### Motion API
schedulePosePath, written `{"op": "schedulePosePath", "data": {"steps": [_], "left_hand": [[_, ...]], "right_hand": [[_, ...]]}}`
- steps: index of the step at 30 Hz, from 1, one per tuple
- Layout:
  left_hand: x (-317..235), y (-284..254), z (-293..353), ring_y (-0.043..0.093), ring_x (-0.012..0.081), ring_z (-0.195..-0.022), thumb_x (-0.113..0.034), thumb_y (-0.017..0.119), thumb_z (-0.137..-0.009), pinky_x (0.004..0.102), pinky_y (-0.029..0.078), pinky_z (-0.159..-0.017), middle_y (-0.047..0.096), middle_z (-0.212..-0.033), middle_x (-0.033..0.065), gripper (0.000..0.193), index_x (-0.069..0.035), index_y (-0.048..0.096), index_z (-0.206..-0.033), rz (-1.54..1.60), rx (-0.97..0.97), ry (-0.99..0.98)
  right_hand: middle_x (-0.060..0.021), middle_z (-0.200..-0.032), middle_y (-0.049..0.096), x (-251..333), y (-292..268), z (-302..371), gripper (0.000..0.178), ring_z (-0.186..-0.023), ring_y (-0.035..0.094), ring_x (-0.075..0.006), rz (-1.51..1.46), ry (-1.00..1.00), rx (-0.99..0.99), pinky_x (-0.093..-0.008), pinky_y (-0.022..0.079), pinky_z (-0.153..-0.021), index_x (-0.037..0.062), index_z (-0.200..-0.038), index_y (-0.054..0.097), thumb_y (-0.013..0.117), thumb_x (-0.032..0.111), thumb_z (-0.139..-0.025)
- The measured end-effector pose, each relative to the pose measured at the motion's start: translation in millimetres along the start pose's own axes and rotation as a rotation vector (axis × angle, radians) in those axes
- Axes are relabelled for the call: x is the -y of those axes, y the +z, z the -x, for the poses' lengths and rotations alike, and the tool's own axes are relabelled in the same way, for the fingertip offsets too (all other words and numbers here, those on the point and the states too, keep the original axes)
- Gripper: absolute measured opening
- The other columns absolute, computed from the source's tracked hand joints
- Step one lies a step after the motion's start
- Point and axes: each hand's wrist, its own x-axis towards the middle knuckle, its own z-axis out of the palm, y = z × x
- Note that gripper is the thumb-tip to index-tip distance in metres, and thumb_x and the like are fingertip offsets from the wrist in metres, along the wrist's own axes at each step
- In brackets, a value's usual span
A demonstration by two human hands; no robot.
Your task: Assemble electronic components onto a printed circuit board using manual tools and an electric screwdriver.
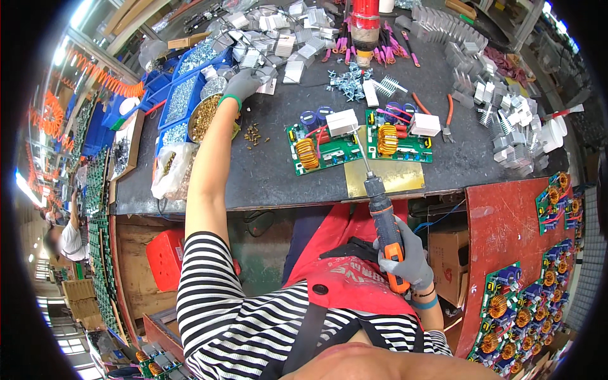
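Note:
My right hand (408, 258), in a grey glove, is wrapped round an orange and black electric screwdriver (385, 221). Its long bit points away from me, with the tip beside the white heat sink (342, 123) on the left circuit board (323, 155). A second green board (405, 151) lies to its right, also with a copper coil, blue capacitors and a heat sink. My left hand (242, 85), gloved too, reaches to the near edge of a heap of silver heat sinks (278, 44), above a round bowl of brass screws (206, 117). Its fingertips are partly hidden among the pieces.
Blue bins of small screws (180, 98) stand at the left, beside a plastic bag (171, 171). A yellowish plate (386, 179) lies under the boards' near edge. Pliers (448, 120) and more heat sinks (506, 120) are at the right. Finished-looking boards (519, 310) cover a red bench (500, 221).

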Motion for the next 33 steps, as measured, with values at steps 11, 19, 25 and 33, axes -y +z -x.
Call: {"op": "schedulePosePath", "data": {"steps": [11,19,25,33], "left_hand": [[2.9,-13.7,34.3,0.066,0.0323,-0.107,-0.038,0.079,-0.077,0.0401,0.049,-0.093,0.069,-0.113,0.0169,0.06,-0.007,0.062,-0.125,0.233,-0.125,0.211],[7.3,-30.8,67.2,0.067,0.0307,-0.101,-0.04,0.064,-0.09,0.0409,0.049,-0.09,0.072,-0.101,0.0164,0.032,-0.015,0.073,-0.108,0.136,0.144,0.298],[-31.9,-36.5,91.6,0.065,0.0344,-0.099,-0.045,0.068,-0.086,0.0455,0.049,-0.087,0.07,-0.107,0.0149,0.037,-0.009,0.073,-0.095,-0.348,-0.092,0.195],[-43.6,-28.2,75.3,0.066,0.0354,-0.106,-0.054,0.068,-0.082,0.0425,0.05,-0.095,0.069,-0.113,0.0187,0.057,-0.005,0.071,-0.111,-0.31,0.077,-0.048]], "right_hand": [[-0.0105,-0.099,0.067,-8.2,-3.9,4.4,0.089,-0.078,0.063,-0.012,-0.059,0.055,-0.011,-0.0291,0.054,-0.074,-0.0024,-0.145,0.035,0.075,0.003,-0.067],[-0.0093,-0.097,0.066,-12.5,-1.9,7.0,0.086,-0.078,0.062,-0.0122,-0.066,0.064,-0.019,-0.0288,0.053,-0.073,-0.0018,-0.143,0.037,0.075,0.002,-0.066],[-0.0091,-0.097,0.066,-14.0,-0.4,8.5,0.086,-0.077,0.062,-0.0121,-0.091,0.052,-0.035,-0.0286,0.053,-0.073,-0.0016,-0.143,0.038,0.075,0.001,-0.066],[-0.0088,-0.096,0.066,-15.0,-0.3,11.6,0.084,-0.077,0.062,-0.012,-0.11,0.064,-0.044,-0.0287,0.053,-0.072,-0.0015,-0.142,0.039,0.074,0.0,-0.066]]}}
